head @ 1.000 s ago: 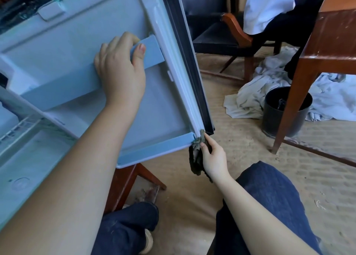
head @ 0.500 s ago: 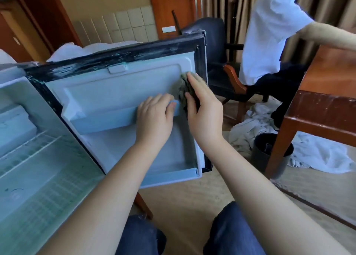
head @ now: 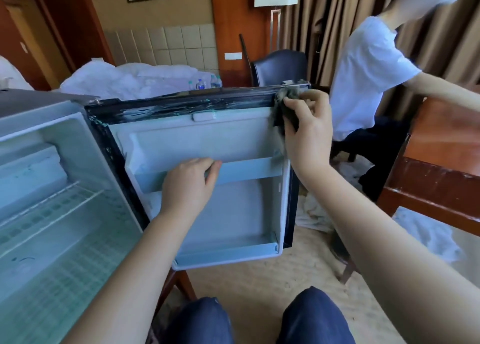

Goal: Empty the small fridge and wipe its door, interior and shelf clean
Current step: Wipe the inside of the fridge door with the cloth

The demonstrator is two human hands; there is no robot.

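The small fridge [head: 39,115] stands open at the left, its interior empty with a white wire shelf [head: 52,214] across it. Its door [head: 233,214] swings out toward me, pale blue inside with a black rim. My left hand [head: 189,185] grips the door's rail [head: 249,171], fingers curled over its top edge. My right hand [head: 306,128] holds a dark grey cloth [head: 285,105] against the door's top right corner.
A person in a white shirt [head: 363,76] sits at the right beside a wooden table [head: 441,156]. White linen [head: 428,234] lies on the carpet under it. A dark chair [head: 280,66], a bed [head: 130,81] and water bottles [head: 205,82] are behind the fridge. My knees [head: 259,317] are below.
My right hand with the cloth has travelled up the door's right edge from the bottom corner to the top corner. The left hand has kept its hold on the rail.
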